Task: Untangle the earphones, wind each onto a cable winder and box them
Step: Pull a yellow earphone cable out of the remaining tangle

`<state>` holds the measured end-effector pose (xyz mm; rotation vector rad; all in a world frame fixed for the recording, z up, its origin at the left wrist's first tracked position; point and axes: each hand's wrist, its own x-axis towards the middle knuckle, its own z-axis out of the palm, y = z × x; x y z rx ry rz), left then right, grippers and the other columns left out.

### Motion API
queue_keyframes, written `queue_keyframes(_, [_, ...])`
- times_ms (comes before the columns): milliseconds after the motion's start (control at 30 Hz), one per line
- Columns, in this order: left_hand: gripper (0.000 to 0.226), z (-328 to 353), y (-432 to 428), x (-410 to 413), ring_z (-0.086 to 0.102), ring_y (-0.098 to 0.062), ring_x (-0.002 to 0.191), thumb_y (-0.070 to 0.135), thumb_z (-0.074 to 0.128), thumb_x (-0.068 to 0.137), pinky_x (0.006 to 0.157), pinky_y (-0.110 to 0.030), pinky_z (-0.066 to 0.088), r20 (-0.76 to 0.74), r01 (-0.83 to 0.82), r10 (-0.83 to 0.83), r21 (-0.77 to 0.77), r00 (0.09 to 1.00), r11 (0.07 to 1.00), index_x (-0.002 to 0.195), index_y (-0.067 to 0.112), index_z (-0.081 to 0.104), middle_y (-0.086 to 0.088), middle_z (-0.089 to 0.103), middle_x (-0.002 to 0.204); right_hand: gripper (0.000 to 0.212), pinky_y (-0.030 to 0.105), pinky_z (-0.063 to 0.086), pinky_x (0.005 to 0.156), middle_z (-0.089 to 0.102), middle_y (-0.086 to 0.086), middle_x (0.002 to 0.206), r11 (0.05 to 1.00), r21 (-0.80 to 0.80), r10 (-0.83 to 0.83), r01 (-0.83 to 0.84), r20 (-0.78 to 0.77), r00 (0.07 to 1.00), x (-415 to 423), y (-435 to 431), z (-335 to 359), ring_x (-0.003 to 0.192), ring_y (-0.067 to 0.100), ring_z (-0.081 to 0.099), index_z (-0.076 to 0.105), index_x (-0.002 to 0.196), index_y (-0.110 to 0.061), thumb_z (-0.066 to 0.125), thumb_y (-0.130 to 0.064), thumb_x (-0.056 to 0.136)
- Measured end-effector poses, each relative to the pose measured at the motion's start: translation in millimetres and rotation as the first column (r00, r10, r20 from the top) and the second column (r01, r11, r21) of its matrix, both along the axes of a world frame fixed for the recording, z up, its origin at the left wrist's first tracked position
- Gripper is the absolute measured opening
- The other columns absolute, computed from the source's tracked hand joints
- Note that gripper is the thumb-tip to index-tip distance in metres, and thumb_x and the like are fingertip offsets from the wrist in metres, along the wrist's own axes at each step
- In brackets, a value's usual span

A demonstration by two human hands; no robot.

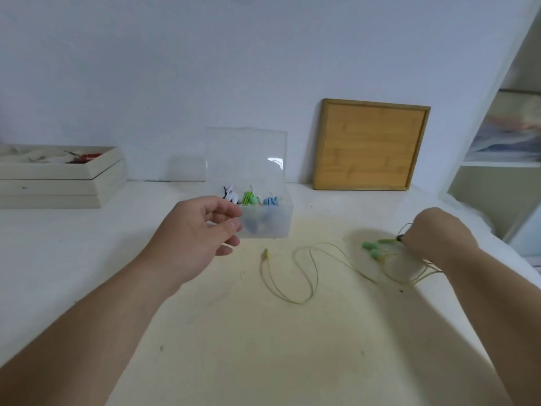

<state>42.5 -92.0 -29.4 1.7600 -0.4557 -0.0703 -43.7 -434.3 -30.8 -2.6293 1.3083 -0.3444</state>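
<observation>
Pinches the green earphones (370,247) near the buds with the right hand (439,234), cable in loose loops on the table (234,332), before the clear box (272,224) with lid open. Curls the left hand (199,232) beside the box; cannot tell if holding anything.

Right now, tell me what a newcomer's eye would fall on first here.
The clear box at the centre of the table, lid open, holds white, green and blue wound earphones; the left hand hovers curled in front of it. To its right, the green earphones sprawl in loose loops, the right hand gripping them near the earbuds. A wooden board leans on the wall behind.
</observation>
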Motion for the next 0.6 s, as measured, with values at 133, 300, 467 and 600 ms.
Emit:
queue_keyframes(133, [0.013,1,-1,2,0.070,-0.014,0.069,0.004,0.062,0.093,0.069,-0.032,0.061,0.007,-0.032,0.031,0.010,0.999,0.999,0.096,0.014,0.071,-0.010,0.072,0.091,0.023,0.027,0.038,0.051,0.057,0.008,0.065,0.993,-0.075,0.094,-0.092,0.031,0.995,4,16,9,0.058,0.023,0.053,0.057,0.070,-0.007,0.064,-0.019,0.088])
queue_keyframes(300, [0.016,5,0,4,0.066,-0.015,0.067,0.018,0.056,0.099,0.064,-0.029,0.059,-0.023,-0.085,0.084,-0.072,0.996,0.994,0.095,0.013,0.071,-0.008,0.070,0.089,0.009,0.021,0.042,0.047,0.062,-0.006,0.069,0.731,-0.020,0.621,-0.682,0.435,0.653,12,117,50,0.050,0.007,0.052,0.067,0.091,-0.028,0.071,-0.021,0.087])
queue_keyframes(467, [0.042,17,11,3,0.062,-0.024,0.068,0.043,0.045,0.101,0.066,-0.037,0.058,-0.321,-0.040,-0.040,-0.239,0.946,0.970,0.105,0.007,0.068,-0.014,0.068,0.092,0.015,0.014,0.041,0.050,0.058,-0.012,0.063,0.435,-0.066,0.824,-0.898,0.430,0.368,33,191,52,0.052,0.002,0.050,0.070,0.087,-0.031,0.074,-0.017,0.082])
queue_keyframes(600, [0.057,18,20,5,0.058,-0.023,0.072,0.051,0.054,0.085,0.064,-0.032,0.053,-0.374,0.200,-0.263,-0.200,0.889,0.959,0.117,0.005,0.066,-0.011,0.067,0.093,0.023,0.029,0.056,0.068,0.070,-0.012,0.078,0.356,-0.025,0.844,-0.934,0.437,0.310,43,212,35,0.071,0.003,0.066,0.070,0.096,-0.028,0.074,-0.015,0.078])
